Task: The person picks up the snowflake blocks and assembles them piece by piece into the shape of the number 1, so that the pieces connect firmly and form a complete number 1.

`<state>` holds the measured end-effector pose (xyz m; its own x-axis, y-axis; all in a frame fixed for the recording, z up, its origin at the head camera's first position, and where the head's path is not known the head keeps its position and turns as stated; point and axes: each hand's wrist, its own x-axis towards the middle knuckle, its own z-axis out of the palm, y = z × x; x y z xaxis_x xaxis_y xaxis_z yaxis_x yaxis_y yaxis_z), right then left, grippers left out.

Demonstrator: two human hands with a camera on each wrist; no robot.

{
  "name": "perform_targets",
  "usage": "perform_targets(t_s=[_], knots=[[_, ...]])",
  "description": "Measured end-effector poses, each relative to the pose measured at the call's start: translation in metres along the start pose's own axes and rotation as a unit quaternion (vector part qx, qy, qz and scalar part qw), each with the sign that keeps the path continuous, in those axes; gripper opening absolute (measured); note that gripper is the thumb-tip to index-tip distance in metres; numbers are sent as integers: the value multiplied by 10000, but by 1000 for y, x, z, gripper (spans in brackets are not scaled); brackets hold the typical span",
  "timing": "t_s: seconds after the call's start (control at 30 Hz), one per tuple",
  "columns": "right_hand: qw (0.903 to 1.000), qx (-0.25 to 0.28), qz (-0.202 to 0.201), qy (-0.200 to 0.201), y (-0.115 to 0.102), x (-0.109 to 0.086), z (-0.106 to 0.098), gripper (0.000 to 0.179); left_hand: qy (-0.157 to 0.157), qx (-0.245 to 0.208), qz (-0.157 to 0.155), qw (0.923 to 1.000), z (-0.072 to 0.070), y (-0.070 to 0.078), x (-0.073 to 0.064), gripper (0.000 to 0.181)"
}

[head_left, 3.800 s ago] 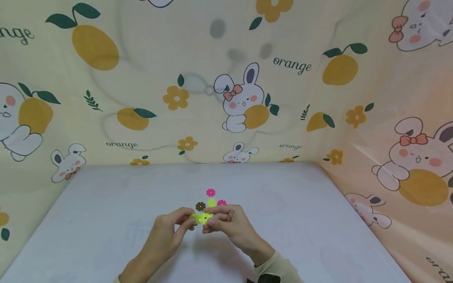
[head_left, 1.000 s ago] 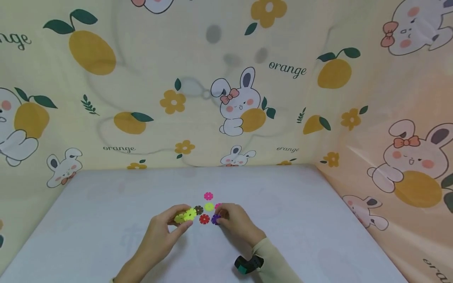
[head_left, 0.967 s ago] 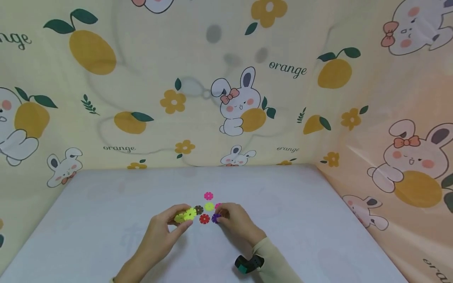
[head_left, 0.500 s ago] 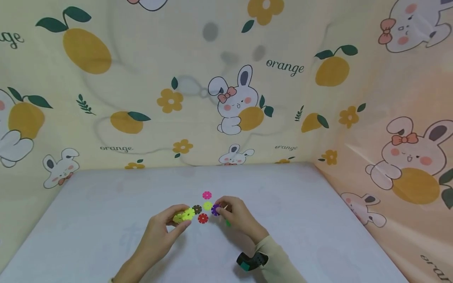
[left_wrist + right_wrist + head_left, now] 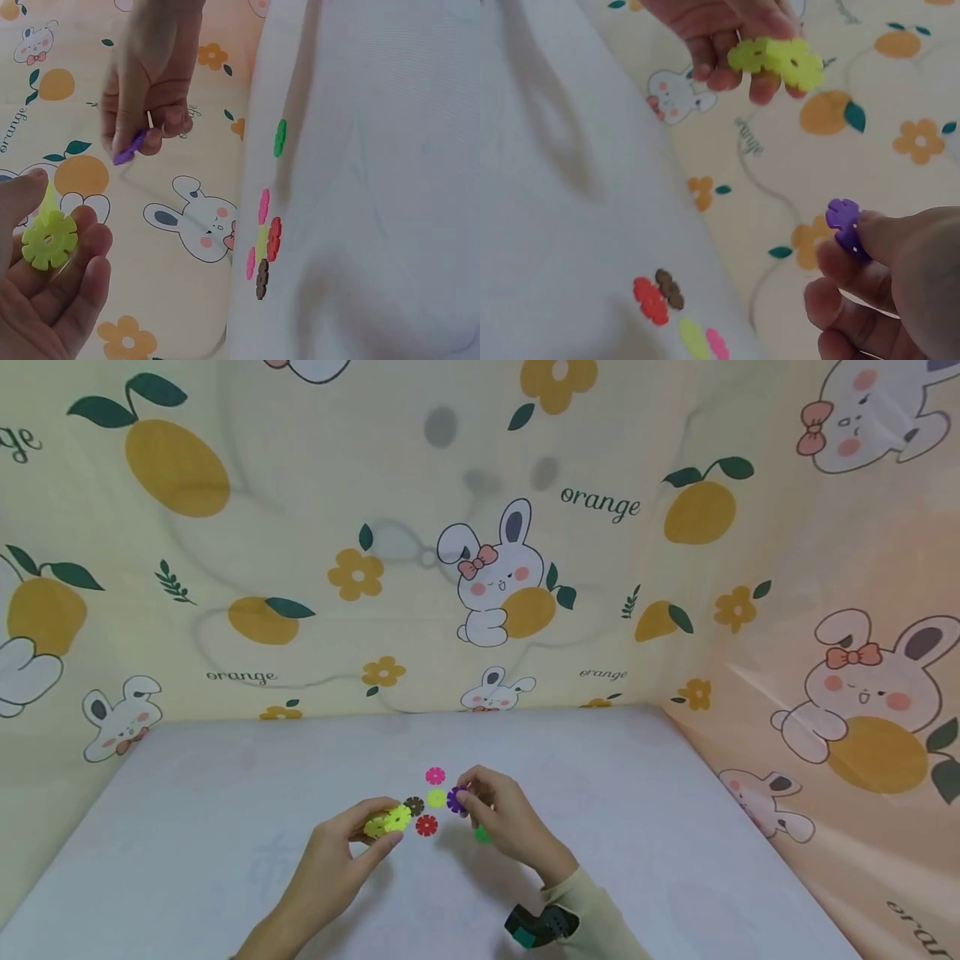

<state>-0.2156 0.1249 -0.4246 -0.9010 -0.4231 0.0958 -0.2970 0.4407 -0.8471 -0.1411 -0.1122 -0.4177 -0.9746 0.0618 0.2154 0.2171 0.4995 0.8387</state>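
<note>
My left hand (image 5: pixel 337 852) holds two joined yellow-green snowflake discs (image 5: pixel 397 817), flat plastic pieces with notched rims, between thumb and fingers. They meet at an angle, as the right wrist view shows. My right hand (image 5: pixel 513 822) pinches a purple snowflake disc (image 5: pixel 844 216) by its edge, raised off the table, to the right of the joined pair and apart from it. Between the hands on the table lie a red disc (image 5: pixel 426 825), a brown disc (image 5: pixel 415 807), a yellow disc (image 5: pixel 437 798) and a pink disc (image 5: pixel 435 776).
A green disc (image 5: pixel 482 834) lies partly behind my right hand. The left wrist view shows a second pink disc (image 5: pixel 264 206), covered by that hand in the head view. The white table (image 5: pixel 225 860) ends at a printed cloth wall (image 5: pixel 420 468). A black wristband (image 5: pixel 542 927) sits by the right sleeve.
Both hands were on the yellow discs; the left now keeps them alone. My right hand moved right, took hold of the purple disc and lifted it, uncovering the green one.
</note>
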Motion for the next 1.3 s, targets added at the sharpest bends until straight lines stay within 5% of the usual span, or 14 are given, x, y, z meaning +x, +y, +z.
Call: perform_targets(t_s=[0.4, 1.3], knots=[[9979, -112, -469, 432, -29, -13, -1, 27, 19, 49, -91, 9999, -4, 4, 0, 31], [9939, 30, -1101, 11, -46, -22, 11, 31, -189, -509, 277, 9981, -2, 8, -5, 30]])
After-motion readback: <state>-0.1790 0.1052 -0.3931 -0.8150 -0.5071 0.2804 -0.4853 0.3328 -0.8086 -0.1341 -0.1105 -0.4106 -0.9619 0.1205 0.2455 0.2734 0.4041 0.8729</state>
